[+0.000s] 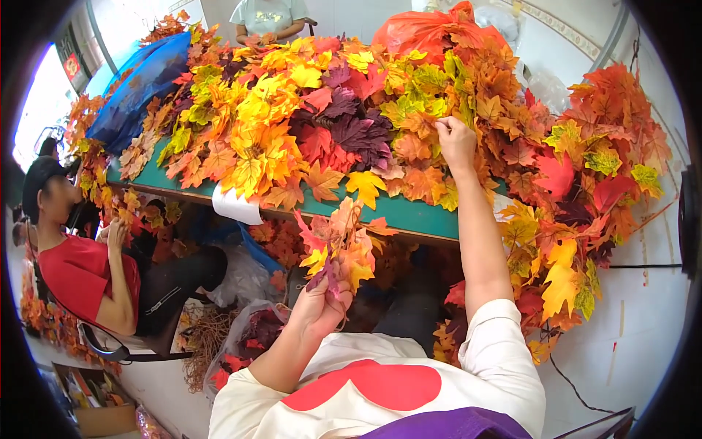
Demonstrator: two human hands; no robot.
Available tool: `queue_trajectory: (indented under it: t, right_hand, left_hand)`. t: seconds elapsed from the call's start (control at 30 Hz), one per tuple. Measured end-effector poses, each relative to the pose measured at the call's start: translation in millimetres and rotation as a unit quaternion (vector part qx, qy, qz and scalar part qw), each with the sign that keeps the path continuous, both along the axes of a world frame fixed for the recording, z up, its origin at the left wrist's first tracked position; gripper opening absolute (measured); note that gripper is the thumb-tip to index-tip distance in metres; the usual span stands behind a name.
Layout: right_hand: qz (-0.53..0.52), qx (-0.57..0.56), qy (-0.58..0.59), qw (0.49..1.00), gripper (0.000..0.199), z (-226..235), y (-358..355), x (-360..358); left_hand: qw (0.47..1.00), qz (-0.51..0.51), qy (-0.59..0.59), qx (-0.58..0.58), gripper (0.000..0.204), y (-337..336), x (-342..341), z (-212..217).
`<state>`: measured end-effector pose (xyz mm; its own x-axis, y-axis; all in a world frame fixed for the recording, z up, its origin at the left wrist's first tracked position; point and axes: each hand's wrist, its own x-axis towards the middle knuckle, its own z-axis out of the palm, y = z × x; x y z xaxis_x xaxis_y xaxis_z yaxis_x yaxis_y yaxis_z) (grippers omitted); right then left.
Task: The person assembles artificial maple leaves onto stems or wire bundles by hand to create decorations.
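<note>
My left hand (pixel 319 310) is closed around the stems of a small bunch of artificial maple leaves (pixel 346 245), in red, orange, yellow and purple, held up in front of the table's near edge. My right hand (pixel 457 143) reaches out over the green table (pixel 420 217) to the big leaf pile (pixel 267 117). Its thumb and fingers are pinched together beside orange and yellow-green leaves; what they grip, if anything, cannot be made out. Dark purple leaves (pixel 358 132) lie left of this hand, and a single yellow leaf (pixel 365 187) rests near the table edge.
A blue plastic bag (pixel 139 95) lies at the table's far left, a red-orange bag (pixel 439 31) at the back right. More leaves (pixel 559 278) hang off the right end. A person in red (pixel 88 278) sits at left; another (pixel 269 16) is across the table. White paper (pixel 235 205) overhangs the edge.
</note>
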<state>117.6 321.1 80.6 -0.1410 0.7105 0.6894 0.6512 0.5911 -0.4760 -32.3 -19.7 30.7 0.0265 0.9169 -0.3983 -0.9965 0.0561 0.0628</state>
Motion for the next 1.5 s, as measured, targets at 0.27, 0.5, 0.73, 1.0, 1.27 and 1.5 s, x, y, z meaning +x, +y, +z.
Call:
queue_trajectory:
  t: [0.27, 0.5, 0.73, 1.0, 1.27, 1.5]
  right_hand:
    - [0.12, -0.088, -0.093, 0.984, 0.015, 9, -10, 16]
    - [0.206, -0.312, -0.258, 0.891, 0.015, 19, 0, 20]
    - [0.024, -0.14, -0.148, 0.979, 0.016, 6, 15, -37]
    - [-0.023, -0.199, -0.122, 0.972, 0.02, -5, 30, -42]
    - [0.036, -0.113, 0.152, 0.981, 0.017, 1, 27, -37]
    - [0.059, 0.126, 0.147, 0.979, 0.023, 61, 27, -15]
  left_hand:
    - [0.998, -0.021, -0.05, -0.01, 0.024, 3, 0, -5]
    - [0.998, -0.016, -0.034, -0.048, 0.018, 2, -2, -5]
    - [0.998, -0.017, -0.04, -0.035, 0.023, 4, 1, -4]
    - [0.998, -0.03, -0.051, -0.024, 0.021, 2, -3, -10]
    - [0.998, -0.042, -0.048, -0.012, 0.02, 1, 3, -9]
    - [1.0, -0.007, 0.015, -0.014, 0.022, 20, 2, 9]
